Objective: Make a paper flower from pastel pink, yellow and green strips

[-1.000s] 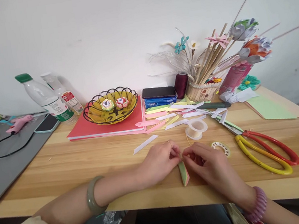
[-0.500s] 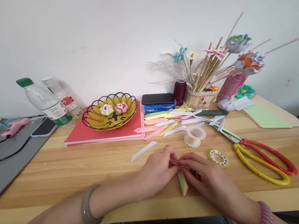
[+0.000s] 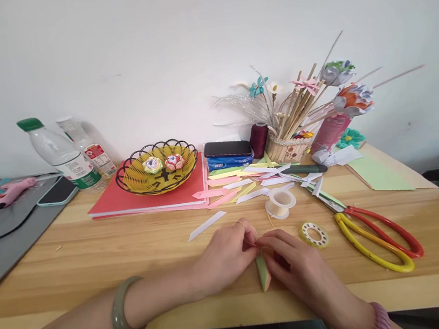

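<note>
Pinching the folded green paper, its near end jutting between them, left grip meets right grip, whose hold is unclear.

The folded paper piece is light green, with peach at its lower end. The paper strips are white, pink, yellow and green. The thread spool is white, wound in cream. The tape roll combines a yellow outer ring with a white core bearing a circle of dark spots. The scissors carry one yellow and one red handle. The woven basket is mustard yellow, with a black looped rim and black bars patterning its base. The thread cone is deep maroon. The bangle is grey-green; the wristband is mauve. The worktop shows light brown wood grain.
</note>
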{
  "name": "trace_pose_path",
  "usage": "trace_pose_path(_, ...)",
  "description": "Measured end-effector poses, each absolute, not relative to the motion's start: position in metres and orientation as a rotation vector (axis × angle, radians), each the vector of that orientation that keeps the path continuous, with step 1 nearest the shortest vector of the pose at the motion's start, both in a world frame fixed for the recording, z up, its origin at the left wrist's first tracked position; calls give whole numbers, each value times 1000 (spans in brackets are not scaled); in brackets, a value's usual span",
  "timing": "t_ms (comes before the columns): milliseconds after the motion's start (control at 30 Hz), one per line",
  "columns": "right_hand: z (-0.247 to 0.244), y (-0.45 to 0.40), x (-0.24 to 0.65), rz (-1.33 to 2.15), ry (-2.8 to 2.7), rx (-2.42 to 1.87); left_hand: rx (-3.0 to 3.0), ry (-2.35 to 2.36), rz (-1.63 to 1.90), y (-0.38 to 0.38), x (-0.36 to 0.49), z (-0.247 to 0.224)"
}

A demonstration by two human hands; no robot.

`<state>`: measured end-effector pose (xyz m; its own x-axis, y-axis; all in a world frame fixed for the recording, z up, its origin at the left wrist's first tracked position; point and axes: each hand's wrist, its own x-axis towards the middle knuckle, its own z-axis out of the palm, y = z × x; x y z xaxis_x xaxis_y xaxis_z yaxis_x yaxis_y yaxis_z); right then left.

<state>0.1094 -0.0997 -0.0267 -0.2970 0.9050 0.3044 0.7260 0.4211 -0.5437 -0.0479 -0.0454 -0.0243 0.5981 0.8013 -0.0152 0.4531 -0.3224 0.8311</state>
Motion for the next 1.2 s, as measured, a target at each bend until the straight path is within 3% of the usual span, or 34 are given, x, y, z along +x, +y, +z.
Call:
trace_pose_path(400,-28,-92,109,530,-1948,-1590,1986,1013,507,-45,-49,-24)
trace_pose_path(867,-32,-98,108,278,-2051,-1551,1949,969,508,-45,-51,-23)
trace_pose_path(1200,-30,-94,107,494,-1938,-1559,1983,981,499,-44,-51,-22)
